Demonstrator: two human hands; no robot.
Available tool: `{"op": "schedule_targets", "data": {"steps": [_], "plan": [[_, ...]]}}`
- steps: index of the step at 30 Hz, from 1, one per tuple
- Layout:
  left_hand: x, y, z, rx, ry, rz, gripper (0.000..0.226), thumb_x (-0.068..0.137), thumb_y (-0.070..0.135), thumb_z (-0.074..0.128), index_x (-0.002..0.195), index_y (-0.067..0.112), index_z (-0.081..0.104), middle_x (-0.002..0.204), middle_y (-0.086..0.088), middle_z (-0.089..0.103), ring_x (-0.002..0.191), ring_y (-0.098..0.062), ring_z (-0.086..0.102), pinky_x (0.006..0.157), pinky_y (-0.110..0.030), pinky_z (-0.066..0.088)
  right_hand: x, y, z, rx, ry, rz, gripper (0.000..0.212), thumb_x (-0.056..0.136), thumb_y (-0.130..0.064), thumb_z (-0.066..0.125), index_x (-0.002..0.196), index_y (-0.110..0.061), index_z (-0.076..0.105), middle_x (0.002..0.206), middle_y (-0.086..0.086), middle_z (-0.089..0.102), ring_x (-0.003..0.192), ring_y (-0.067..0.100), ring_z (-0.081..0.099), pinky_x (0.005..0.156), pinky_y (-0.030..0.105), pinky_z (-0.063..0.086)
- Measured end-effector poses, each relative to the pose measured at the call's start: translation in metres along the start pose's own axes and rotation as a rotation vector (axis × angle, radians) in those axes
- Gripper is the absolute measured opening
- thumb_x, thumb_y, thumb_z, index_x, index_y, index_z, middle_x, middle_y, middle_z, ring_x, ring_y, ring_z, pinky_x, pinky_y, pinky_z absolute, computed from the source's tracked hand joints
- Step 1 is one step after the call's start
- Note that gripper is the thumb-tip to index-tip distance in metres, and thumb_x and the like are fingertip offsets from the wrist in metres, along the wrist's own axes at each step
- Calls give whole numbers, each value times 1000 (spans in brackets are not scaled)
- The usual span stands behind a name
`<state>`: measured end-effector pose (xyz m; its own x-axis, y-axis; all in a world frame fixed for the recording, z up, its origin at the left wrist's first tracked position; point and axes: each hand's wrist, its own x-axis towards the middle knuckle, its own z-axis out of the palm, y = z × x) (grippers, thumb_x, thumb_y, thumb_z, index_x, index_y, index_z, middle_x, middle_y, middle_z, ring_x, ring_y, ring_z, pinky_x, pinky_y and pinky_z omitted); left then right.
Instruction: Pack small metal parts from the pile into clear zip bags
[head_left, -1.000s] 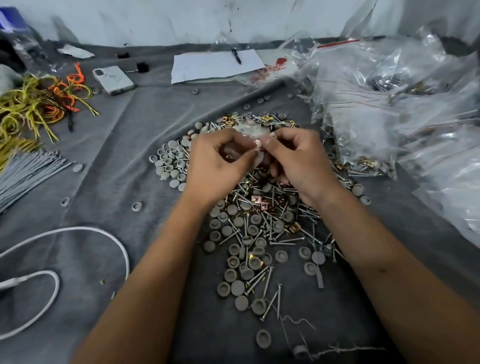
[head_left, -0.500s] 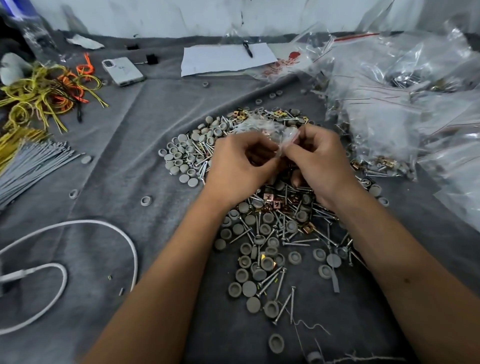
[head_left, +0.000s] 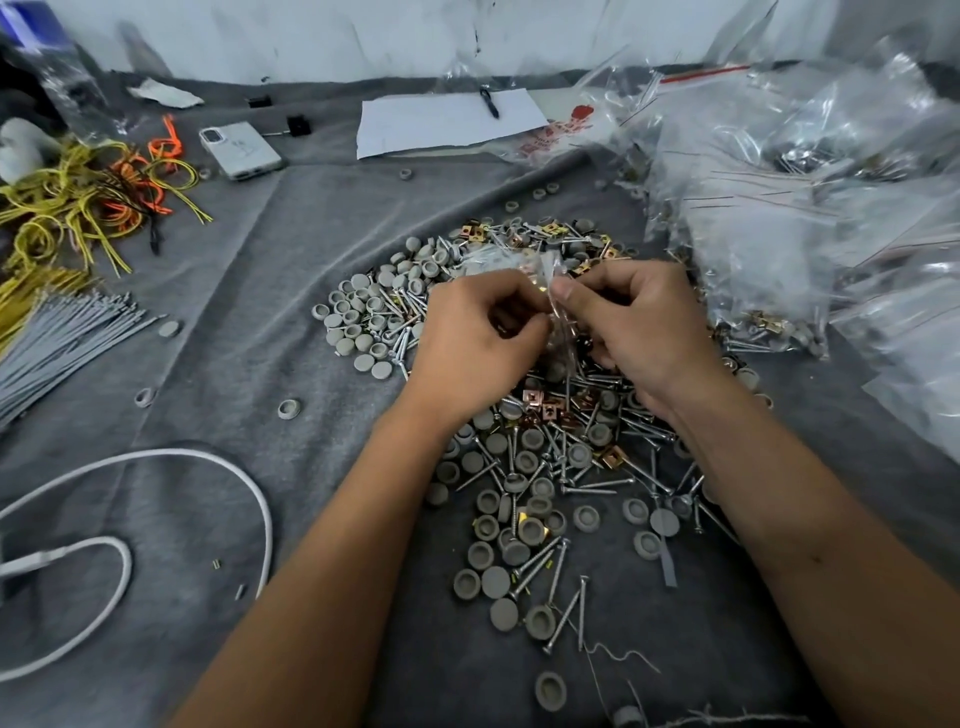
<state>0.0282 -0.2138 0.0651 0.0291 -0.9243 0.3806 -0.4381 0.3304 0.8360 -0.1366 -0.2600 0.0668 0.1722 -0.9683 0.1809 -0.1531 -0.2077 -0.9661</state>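
Note:
A pile of screws, grey caps and copper clips covers the grey cloth in the middle. Above it I hold a small clear zip bag between both hands. My left hand pinches the bag's left side with curled fingers. My right hand pinches its right side, thumb and forefinger at the top edge. Some small metal parts show faintly inside the bag. The lower part of the bag is hidden between my palms.
A heap of clear zip bags, some filled, lies at the right. A phone, paper with a pen, yellow and orange ties, grey ties and a white cable lie at the back and left.
Both hands stay pinched on the bag above the pile. The bag has turned more upright between the fingertips. The camera view has shifted slightly.

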Motion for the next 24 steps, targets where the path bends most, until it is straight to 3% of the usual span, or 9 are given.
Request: {"op": "schedule_targets", "data": {"steps": [5,8,12,15,18,21,24], "plan": [[-1,2,-2,-75,-85,-17,15,86,14,84,87,6,71,70,-4,76,63,-22,75,60,-39,62,-4,-4,1,126,-106,6,23,87,-34,79,75,-15,73,58,-2,65,44,10,51,37,22,38],[1,1,-3,-143,-86,-45,6,91,5,77,87,1,73,69,-10,75,60,-26,74,57,-33,58,-5,-5,1,182,-151,14,22,82,-38,77,74,-18,72,60,-2,65,47,9,49,37,21,38],[1,5,-4,-326,-75,-118,14,98,-4,64,86,-6,72,67,-9,74,55,-18,70,53,-23,55,-3,-7,0,250,-172,43,20,85,-35,74,77,-16,71,63,0,62,51,9,49,37,20,37],[0,5,-3,-218,23,-123,15,98,2,68,84,0,74,67,-13,73,56,-21,71,51,-29,57,-3,-7,0,175,-157,20,19,97,-24,69,79,-20,70,63,0,59,53,10,49,39,21,39],[0,4,-3,58,107,-36,15,95,12,73,80,11,76,62,1,72,55,-14,70,54,-29,57,-4,-6,1,56,-130,-36,22,101,-24,64,81,-21,70,66,2,58,56,17,53,41,25,43],[0,6,-2,67,94,-20,15,93,12,73,79,15,75,60,4,71,52,-10,69,52,-28,56,-5,-4,3,68,-176,-46,19,99,-26,68,89,-10,66,69,-1,66,57,21,63,40,28,47],[0,4,0,55,63,-46,11,90,11,74,80,14,75,64,1,73,57,-18,73,55,-44,60,-5,-3,4,43,-184,-55,17,97,-19,70,85,-9,63,64,-1,68,52,21,66,39,26,48]]}}
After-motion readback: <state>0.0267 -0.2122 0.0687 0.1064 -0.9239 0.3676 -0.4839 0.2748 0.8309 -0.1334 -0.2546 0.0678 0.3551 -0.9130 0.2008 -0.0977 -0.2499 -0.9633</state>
